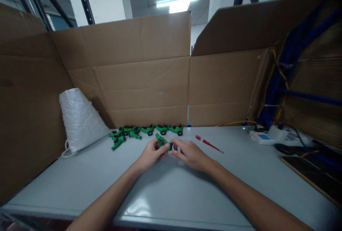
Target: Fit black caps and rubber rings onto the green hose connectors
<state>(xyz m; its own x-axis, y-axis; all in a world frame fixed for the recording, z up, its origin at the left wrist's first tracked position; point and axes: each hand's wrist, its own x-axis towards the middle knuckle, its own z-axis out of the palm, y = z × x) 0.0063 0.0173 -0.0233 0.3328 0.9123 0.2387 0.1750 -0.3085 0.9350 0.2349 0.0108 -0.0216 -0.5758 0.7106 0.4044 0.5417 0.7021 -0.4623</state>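
Close in front of me, above the table, a small green plastic piece with black round parts [160, 139] is held between both hands. My left hand [152, 154] is closed round its near side, with the thumb lying on top. My right hand [187, 151] pinches a black part at its right end; the fingertips partly hide that spot. Several similar green pieces with black wheel-like parts [133, 131] lie in a cluster and row farther back. A red screwdriver [208, 142] rests to the right, apart from my right hand.
Cardboard walls [144, 78] enclose the grey table [171, 195] at the back and left. A white padded sack [81, 122] leans at the left. A white power strip [263, 136] with cables and a dark flat panel [310, 177] sit at the right, near blue rack posts [280, 78].
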